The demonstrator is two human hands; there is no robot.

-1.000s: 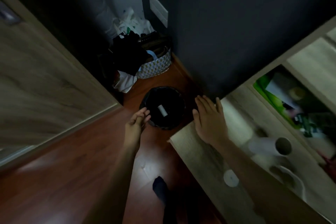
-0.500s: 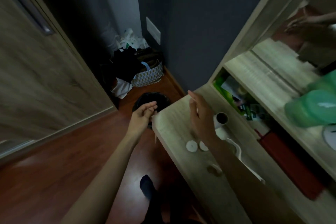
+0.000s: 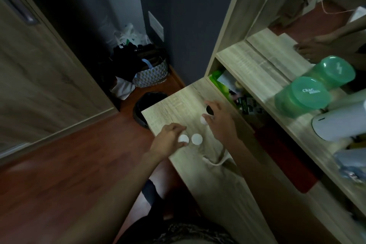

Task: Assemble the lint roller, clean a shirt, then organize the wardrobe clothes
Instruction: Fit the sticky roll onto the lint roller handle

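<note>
Wood-grain desk, dim bedroom: a person starts putting a lint roller together, its parts loose on the top. Nearest the camera, the pale looped handle lies flat, partly under the right forearm. Just beyond it, the left hand pinches one white cap between thumb and curled fingers, and a second cap sits free just beside it. Further on, the right hand arches over the roll and grasps it, the dark core showing between finger and thumb.

The caps look small and smooth, so a loose pinch could probably let one slip. A knuckle could also nudge the free cap toward the desk edge. A black bin stands on the floor right under the far corner, and a dropped part may well land in it. The forearm could drag the handle off as the roll is lifted. A basket of clothes waits by the wall.
</note>
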